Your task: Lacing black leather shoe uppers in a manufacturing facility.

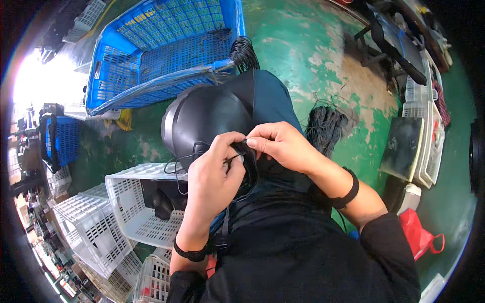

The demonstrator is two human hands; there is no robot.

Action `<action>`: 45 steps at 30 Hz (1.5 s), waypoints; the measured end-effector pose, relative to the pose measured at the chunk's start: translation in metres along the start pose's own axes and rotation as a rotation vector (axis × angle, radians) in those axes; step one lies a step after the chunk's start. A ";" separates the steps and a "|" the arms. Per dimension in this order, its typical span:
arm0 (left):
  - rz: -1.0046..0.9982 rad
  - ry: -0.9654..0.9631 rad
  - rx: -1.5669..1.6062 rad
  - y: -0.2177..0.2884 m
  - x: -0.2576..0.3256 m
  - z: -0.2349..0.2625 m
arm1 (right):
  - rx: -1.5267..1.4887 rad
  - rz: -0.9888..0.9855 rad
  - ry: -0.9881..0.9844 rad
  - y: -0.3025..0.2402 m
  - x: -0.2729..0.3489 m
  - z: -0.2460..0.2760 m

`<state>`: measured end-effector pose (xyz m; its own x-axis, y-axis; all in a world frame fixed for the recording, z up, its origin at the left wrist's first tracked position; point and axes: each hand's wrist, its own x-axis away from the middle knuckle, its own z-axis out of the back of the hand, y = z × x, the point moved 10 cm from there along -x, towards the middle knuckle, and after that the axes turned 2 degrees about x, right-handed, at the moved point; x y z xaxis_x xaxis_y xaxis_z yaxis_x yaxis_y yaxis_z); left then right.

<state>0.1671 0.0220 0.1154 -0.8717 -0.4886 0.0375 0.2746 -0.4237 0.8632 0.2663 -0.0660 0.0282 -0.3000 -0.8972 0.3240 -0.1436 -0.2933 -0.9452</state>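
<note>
A smooth, black, rounded shell like a helmet (209, 113) lies across my lap, its glossy rim toward the left. Just on the near side of it, my left hand (214, 174) is closed, with thumb and fingers curled around a thin black cord (233, 158). My right hand (283, 146) meets it from the right, thumb and forefinger pinched on the same dark material at the left fingertips. Loose loops of black cord (177, 164) hang to the left of my left hand. Whether the cord is joined to the shell is hidden by my fingers.
Ahead stands a large blue plastic crate (166, 81), a bundle of black cords (244, 53) draped over its corner. Another cord bundle (326, 126) lies on the green floor at right. White crates (146, 202) stand at left, one with black pieces inside. A red bag (417, 235) sits lower right.
</note>
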 end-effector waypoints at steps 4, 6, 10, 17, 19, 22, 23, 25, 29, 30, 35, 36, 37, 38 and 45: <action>0.059 -0.003 -0.062 -0.007 0.001 -0.006 | -0.001 -0.019 -0.011 0.000 0.002 0.001; 0.055 0.009 -0.078 -0.006 0.001 -0.006 | 0.002 0.000 -0.008 -0.002 0.001 0.001; 0.021 -0.008 -0.106 -0.001 -0.002 -0.007 | 0.042 0.058 0.014 -0.005 -0.001 -0.001; -0.031 0.003 -0.162 0.005 -0.004 -0.015 | 0.078 0.208 0.055 -0.009 0.004 -0.001; -0.092 0.051 -0.220 0.009 -0.002 -0.015 | 0.045 0.192 0.007 -0.006 0.005 0.001; 0.042 -0.002 -0.298 -0.003 0.001 -0.021 | 0.026 0.065 -0.101 0.002 0.009 -0.002; 0.063 -0.028 -0.274 -0.004 0.002 -0.020 | 0.002 0.059 -0.076 0.002 0.008 -0.001; -0.038 -0.042 -0.202 0.009 0.002 -0.013 | 0.129 0.004 -0.003 0.004 0.009 0.006; -0.312 0.139 -0.166 0.039 0.011 0.039 | -0.269 0.215 0.183 -0.019 0.020 0.038; -0.298 0.155 -0.223 0.037 0.014 0.052 | -0.448 0.272 0.166 -0.024 0.024 0.046; 0.129 0.266 -0.271 -0.012 0.036 0.107 | -1.129 0.431 0.021 -0.050 0.052 0.093; 0.101 0.328 -0.292 -0.012 0.033 0.115 | -1.138 0.409 -0.028 -0.058 0.056 0.094; 0.148 0.337 -0.310 -0.015 0.033 0.117 | -1.158 0.381 -0.089 -0.066 0.057 0.090; 0.149 0.315 -0.292 -0.012 0.032 0.116 | -0.956 0.296 -0.027 -0.064 0.055 0.085; 0.081 0.167 -0.195 0.016 0.006 0.075 | 0.531 0.299 0.214 -0.081 0.029 0.016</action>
<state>0.1353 0.0695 0.1676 -0.7690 -0.6393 0.0046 0.4277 -0.5091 0.7469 0.2843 -0.0739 0.1134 -0.4443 -0.8958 -0.0079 0.4450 -0.2130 -0.8698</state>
